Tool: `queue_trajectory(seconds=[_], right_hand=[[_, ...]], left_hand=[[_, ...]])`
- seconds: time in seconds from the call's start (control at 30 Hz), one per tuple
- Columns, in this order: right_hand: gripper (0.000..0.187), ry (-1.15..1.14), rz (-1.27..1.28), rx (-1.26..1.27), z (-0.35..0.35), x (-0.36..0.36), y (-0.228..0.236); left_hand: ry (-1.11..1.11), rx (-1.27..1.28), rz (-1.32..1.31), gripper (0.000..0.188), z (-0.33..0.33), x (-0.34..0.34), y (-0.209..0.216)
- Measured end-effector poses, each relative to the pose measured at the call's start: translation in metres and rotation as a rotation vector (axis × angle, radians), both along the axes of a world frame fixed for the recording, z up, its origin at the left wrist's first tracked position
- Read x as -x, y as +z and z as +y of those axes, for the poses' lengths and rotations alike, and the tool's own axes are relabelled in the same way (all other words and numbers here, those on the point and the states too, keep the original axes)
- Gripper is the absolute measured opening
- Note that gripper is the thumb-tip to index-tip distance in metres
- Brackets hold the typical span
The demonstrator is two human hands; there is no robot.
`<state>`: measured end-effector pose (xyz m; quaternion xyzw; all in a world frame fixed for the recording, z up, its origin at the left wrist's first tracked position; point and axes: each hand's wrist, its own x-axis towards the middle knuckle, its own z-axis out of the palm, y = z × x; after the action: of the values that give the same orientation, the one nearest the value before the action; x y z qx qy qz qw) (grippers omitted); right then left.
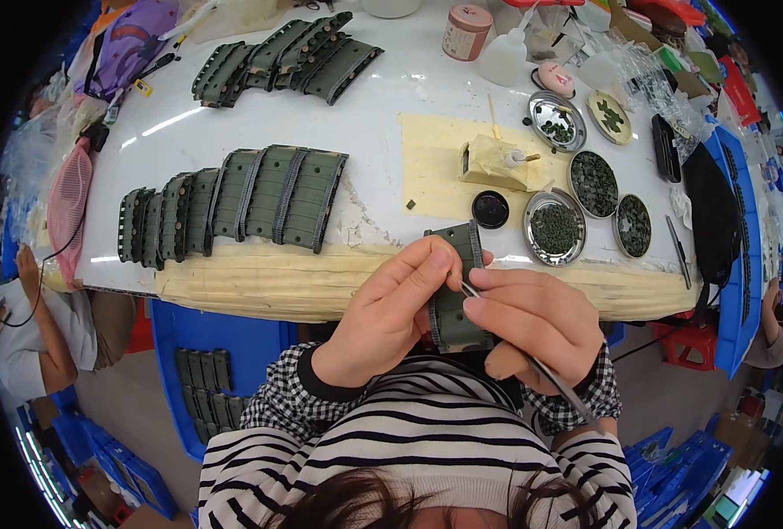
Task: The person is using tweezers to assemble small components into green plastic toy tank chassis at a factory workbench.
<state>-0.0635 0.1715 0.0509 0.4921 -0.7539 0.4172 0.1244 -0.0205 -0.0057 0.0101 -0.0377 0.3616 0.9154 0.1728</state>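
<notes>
Left hand (396, 304) pinched closed on the green panel (458, 331), which sits between both hands' fingertips. Right hand (541, 317) fingers clamped around a slim metal tool (557, 377), tip near the left thumb. Main risk: tool slips under push, jabs the thumb or scratches the panel. Also, a loose left pinch could let the panel twist.

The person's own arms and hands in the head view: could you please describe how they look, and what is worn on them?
Both the left hand and the right hand show no glove. Around each forearm is a puffy black-and-white checked sleeve cover; at the left wrist it ends in a plain black cuff. Further up are white sleeves with dark stripes.
</notes>
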Motion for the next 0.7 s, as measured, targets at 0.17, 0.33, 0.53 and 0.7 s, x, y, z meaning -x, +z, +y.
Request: queue_trajectory(seconds=[0.17,0.33,0.53,0.7], right_hand=[[0.03,-0.016,0.159,-0.067,-0.0037,-0.0021,-0.0019],[0.034,-0.004,0.191,-0.086,-0.0051,-0.0005,-0.0021],[0.036,0.002,0.2,-0.093,-0.0044,-0.0003,-0.0017],[0.037,0.001,0.203,-0.087,-0.0048,0.0001,-0.0026]], left_hand=[[0.03,0.067,-0.003,0.029,-0.0008,-0.0015,0.0001],[0.029,0.123,-0.066,0.029,-0.0016,-0.0025,0.0017],[0.027,0.12,-0.06,0.029,-0.0006,-0.0028,0.0017],[0.023,0.121,-0.077,0.03,-0.0005,-0.0025,0.0012]])
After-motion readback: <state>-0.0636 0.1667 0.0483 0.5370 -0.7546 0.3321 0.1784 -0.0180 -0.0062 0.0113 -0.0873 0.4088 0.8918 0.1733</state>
